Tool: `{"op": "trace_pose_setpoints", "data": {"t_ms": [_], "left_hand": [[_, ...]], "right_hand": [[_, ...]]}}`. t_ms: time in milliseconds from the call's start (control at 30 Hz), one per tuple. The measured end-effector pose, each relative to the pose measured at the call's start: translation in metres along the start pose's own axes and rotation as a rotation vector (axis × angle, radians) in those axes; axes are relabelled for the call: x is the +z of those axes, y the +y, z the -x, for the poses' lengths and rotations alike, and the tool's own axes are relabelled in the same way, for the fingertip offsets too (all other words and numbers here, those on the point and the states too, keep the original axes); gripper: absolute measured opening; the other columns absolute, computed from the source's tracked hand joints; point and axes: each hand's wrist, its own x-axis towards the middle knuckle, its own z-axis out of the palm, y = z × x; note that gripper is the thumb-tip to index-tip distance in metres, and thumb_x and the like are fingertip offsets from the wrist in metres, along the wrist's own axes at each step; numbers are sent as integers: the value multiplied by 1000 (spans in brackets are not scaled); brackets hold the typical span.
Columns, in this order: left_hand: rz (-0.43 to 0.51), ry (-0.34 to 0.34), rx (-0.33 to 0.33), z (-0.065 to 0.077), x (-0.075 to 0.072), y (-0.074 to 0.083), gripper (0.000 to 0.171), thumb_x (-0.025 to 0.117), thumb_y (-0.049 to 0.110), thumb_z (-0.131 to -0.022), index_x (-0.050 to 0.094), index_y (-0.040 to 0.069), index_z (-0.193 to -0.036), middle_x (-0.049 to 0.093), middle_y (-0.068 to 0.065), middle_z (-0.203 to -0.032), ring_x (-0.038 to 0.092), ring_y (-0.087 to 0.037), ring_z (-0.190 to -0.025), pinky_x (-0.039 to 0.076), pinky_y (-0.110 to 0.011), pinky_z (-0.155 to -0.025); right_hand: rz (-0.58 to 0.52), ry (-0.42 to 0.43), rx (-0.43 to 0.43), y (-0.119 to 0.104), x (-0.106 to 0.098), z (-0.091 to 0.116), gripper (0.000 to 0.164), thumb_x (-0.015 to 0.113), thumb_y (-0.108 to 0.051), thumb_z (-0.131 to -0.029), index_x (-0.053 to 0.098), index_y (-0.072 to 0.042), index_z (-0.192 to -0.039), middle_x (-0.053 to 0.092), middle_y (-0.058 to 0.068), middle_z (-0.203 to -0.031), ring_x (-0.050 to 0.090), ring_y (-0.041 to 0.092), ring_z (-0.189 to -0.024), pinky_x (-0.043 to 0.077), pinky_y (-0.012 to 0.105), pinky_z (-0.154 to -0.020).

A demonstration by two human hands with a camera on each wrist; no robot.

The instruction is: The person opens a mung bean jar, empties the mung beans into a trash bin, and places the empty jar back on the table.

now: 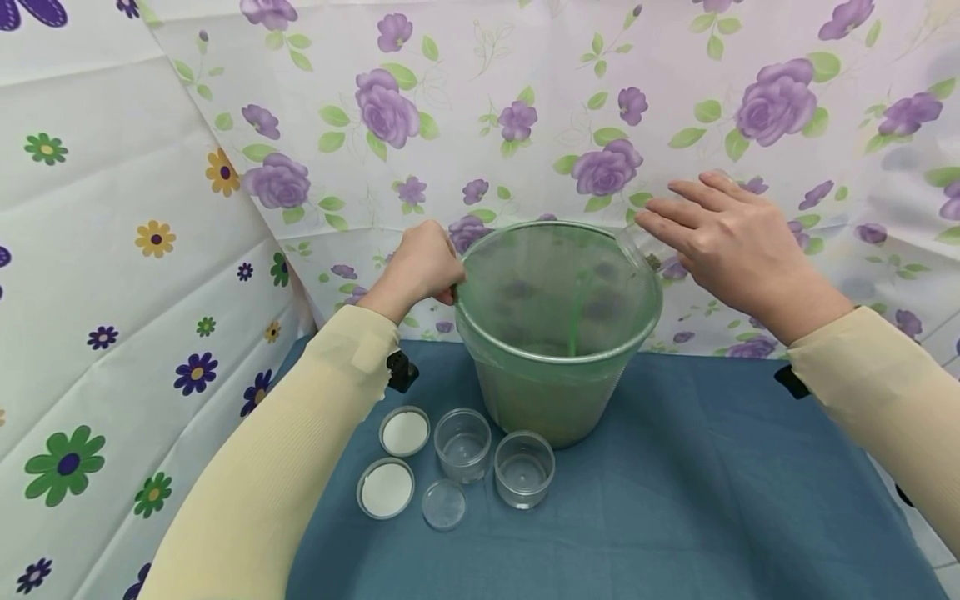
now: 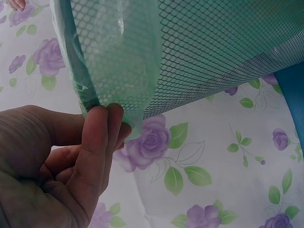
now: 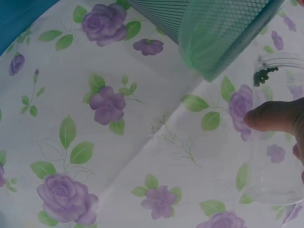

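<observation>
A mesh waste bin (image 1: 551,408) lined with a translucent green plastic bag (image 1: 517,308) stands on the table. At its left rim my left hand (image 1: 423,265) pinches the bag's folded edge between thumb and fingers, also visible in the left wrist view. A clear jar (image 3: 278,166) is in my right hand (image 1: 738,242), tilted beside the bin's right rim. The thumb (image 3: 273,116) lies along the jar's side. Small dark green beans (image 3: 263,76) sit inside near the jar's mouth. Part of the jar is hidden behind the hand in the head view.
In front of the bin are two clear round containers (image 1: 462,446), two lids with white inserts (image 1: 386,489) and a clear lid (image 1: 444,505). A blue cloth (image 1: 675,500) covers the table. Floral sheets (image 1: 487,67) hang behind and at the left.
</observation>
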Motion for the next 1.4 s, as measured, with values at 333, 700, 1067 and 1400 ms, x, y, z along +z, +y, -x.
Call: {"op": "trace_pose_setpoints", "data": {"t_ms": [333, 700, 1067, 1400], "left_hand": [[10, -7, 14, 0, 1, -1, 34, 57, 2, -77, 48, 12, -46, 61, -11, -49, 65, -20, -46, 53, -30, -46], [4, -5, 2, 0, 0, 1, 29, 56, 2, -76, 51, 10, -49, 63, -12, -52, 66, -20, -48, 53, -30, -46], [10, 0, 4, 0, 0, 2, 31, 55, 2, -76, 49, 12, -47, 63, -13, -53, 66, -20, -47, 53, -30, -46], [19, 0, -3, -1, 1, -1, 33, 56, 2, -76, 45, 13, -47, 58, -10, -47, 65, -21, -47, 53, -30, -46]], "right_hand": [[16, -40, 4, -1, -1, 2, 84, 87, -3, -56, 55, -16, -132, 63, 8, -124, 56, 32, -117, 40, 48, -104], [14, -33, 15, -2, -2, 4, 81, 86, -6, -59, 55, -14, -132, 63, 11, -123, 56, 34, -115, 41, 50, -102], [11, -17, 22, -1, 0, 5, 80, 86, -3, -59, 54, -12, -132, 62, 13, -124, 54, 35, -118, 39, 51, -104], [-51, -33, 102, -3, 0, 14, 81, 86, -20, -61, 52, -15, -135, 63, 11, -124, 59, 33, -110, 52, 51, -76]]}}
